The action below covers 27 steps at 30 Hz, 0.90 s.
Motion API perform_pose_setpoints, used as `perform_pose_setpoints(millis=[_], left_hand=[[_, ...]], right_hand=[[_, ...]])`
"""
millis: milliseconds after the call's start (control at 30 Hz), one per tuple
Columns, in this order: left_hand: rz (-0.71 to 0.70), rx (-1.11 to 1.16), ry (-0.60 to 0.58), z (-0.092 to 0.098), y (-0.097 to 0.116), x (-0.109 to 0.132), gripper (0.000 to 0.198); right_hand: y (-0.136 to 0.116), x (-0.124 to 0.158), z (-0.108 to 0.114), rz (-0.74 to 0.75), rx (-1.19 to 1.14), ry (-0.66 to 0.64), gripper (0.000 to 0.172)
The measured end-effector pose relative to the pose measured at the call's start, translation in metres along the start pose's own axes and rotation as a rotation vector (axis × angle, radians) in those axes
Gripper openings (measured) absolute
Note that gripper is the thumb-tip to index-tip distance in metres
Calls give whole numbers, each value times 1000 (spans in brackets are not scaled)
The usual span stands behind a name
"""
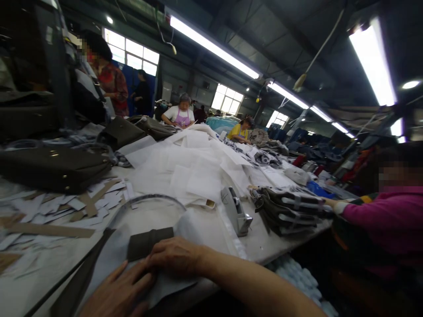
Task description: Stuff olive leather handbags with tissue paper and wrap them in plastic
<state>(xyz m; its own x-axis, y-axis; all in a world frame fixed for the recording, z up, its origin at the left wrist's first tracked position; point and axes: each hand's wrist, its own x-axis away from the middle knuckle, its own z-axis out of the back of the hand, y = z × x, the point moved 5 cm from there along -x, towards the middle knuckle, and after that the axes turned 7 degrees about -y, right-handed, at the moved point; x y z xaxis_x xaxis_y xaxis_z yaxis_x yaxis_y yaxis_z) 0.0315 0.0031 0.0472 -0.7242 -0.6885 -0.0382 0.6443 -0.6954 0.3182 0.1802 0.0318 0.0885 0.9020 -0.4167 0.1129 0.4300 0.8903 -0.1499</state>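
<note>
A dark olive bag (79, 273) with a curved handle lies on the table in front of me, partly under a translucent white sheet (110, 255). Across the sheet lies a small olive flap (148, 242). My right hand (176, 257) rests at the flap's lower right edge, its fingers bent together; whether they pinch anything is hidden. My left hand (122, 288) lies on the sheet just below the flap, fingers spread and palm down. The two hands touch near the flap's lower edge.
Beyond is a big heap of white sheets (194, 163). A tape dispenser (236, 211) stands right of it, near stacked olive bags (291, 209) touched by a person in a pink sleeve (383, 211). Paper scraps (95, 202) and another olive bag (56, 165) lie left.
</note>
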Motion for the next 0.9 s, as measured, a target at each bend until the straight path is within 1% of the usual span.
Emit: perform_pose_setpoints(millis=[33,100,167,233,300,433,533,633,733,800,833,900], left_hand=[[43,11,-61,14,10,1,40],[74,54,-160,35,28,2,44],[59,117,-216,46,38,3,46],[47,169,-211,50,40,7,49],[44,206,-181,50,38,12,51],[35,261,-136,45,36,18,53],[27,264,-113,42,38,18,55],[45,260,-85,43,38,18,55],[40,282,-74,49,39,18,50],[38,311,-78,54,40,16,39],[69,322,-73,57,38,15,32],[199,291,-44,63,32,11,21]], right_hand=[[-3,0,0,-2,3,4,30],[-8,-1,3,9,7,0,27],[-11,-3,10,39,0,-9,23],[-12,-7,15,84,-3,-35,20],[-12,-12,19,111,14,-77,19],[-16,-18,20,86,56,-129,18],[-22,-20,17,-31,56,-125,13],[-26,-20,12,-280,56,-82,11],[-26,-18,8,-515,-6,-26,10],[-24,-15,8,-587,-88,21,11],[-23,-13,10,-598,-143,49,12],[-18,-8,19,-578,-266,113,14]])
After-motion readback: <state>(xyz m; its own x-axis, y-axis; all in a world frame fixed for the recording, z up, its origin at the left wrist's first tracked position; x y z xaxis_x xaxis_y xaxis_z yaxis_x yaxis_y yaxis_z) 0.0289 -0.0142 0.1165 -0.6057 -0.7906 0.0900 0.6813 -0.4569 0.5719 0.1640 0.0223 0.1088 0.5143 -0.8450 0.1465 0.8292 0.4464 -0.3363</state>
